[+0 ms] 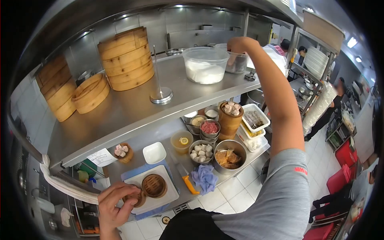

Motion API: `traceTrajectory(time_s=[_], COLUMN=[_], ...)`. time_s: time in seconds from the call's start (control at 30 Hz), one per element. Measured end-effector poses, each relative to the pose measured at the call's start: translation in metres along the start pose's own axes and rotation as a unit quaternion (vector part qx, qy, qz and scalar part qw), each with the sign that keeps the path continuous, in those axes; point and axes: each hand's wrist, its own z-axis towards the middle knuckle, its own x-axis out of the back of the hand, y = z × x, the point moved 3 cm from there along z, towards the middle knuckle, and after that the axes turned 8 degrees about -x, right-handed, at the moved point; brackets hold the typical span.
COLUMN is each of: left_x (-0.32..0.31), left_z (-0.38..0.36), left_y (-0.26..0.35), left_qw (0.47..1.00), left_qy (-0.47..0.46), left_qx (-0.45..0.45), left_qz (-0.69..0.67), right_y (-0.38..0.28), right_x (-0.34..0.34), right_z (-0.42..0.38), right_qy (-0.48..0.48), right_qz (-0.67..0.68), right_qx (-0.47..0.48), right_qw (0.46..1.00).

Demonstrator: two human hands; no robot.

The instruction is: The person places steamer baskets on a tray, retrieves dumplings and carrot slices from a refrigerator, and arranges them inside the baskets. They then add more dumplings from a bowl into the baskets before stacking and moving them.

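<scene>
A small bamboo steamer (140,199) lies on the white board (172,193), at the right of the left hand (115,204), whose bent fingers overlap it, perhaps for steadying; their grip I cannot tell. Another bamboo steamer (155,185) sits beside it. Blue cloth (128,173) lies under the board, probably against slipping. Well apart, the right hand (241,45) reaches into the smaller plastic tub (237,66) on the steel shelf (132,108); its hidden fingers I cannot judge.

The shelf (128,110) looks steel from where I stand, softly shining. At one o'clock, the tub (236,65) is clear, glossy plastic; the little steamers (154,185) at seven are matt wood. The rag (204,178) at six is cloth, rough and crumpled; the pot (229,171) near five, smooth metal.
</scene>
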Motion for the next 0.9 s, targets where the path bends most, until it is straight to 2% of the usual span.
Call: traceTrajectory(time_s=[0.03, 0.37, 0.4, 0.43, 0.53, 0.6, 0.63, 0.67, 0.73, 0.8, 0.83, 0.9], left_x=[0.001, -0.002, -0.004, -0.005, -0.009, -0.009, -0.013, -0.013, -0.028, -0.038, -0.039, -0.045], left_z=[-0.002, -0.007, -0.007, -0.006, -0.002, -0.004, -0.005, 0.001, -0.011, -0.019, -0.024, -0.033], left_y=[-0.001, -0.010, -0.010, -0.009, -0.009, -0.013, -0.019, -0.011, -0.026, -0.029, -0.030, -0.031], left_qw=[1.000, 0.997, 0.996, 0.997, 0.997, 0.996, 0.995, 0.987, 0.985, 0.977, 0.979, 0.967], left_qy=[-0.010, -0.058, -0.059, -0.064, -0.067, -0.086, -0.078, -0.107, -0.097, -0.148, -0.141, -0.190], left_qx=[0.017, 0.056, 0.061, 0.048, 0.034, 0.016, 0.004, 0.045, 0.059, -0.005, 0.001, 0.013], left_qz=[-0.002, 0.002, -0.001, -0.007, -0.019, -0.030, -0.062, -0.113, -0.130, -0.154, -0.149, -0.171], right_y=[0.002, 0.023, 0.027, 0.035, 0.073, 0.077, 0.075, 0.062, 0.063, 0.060, 0.055, 0.063], right_x=[0.003, 0.009, 0.007, 0.007, 0.009, 0.006, 0.003, -0.001, -0.007, -0.012, -0.012, -0.007], right_z=[-0.003, -0.024, -0.024, -0.024, -0.001, -0.017, -0.022, -0.036, -0.027, -0.021, -0.024, -0.012], right_qy=[0.086, 0.226, 0.221, 0.221, 0.260, 0.264, 0.253, 0.258, 0.268, 0.232, 0.241, 0.239], right_qz=[0.001, 0.125, 0.124, 0.210, 0.395, 0.474, 0.469, 0.480, 0.395, 0.447, 0.464, 0.533], right_qx=[-0.006, 0.073, 0.075, 0.064, 0.051, 0.021, 0.020, 0.047, 0.033, 0.040, 0.040, 0.043], right_qw=[0.996, 0.963, 0.964, 0.950, 0.880, 0.840, 0.846, 0.837, 0.878, 0.863, 0.851, 0.810])
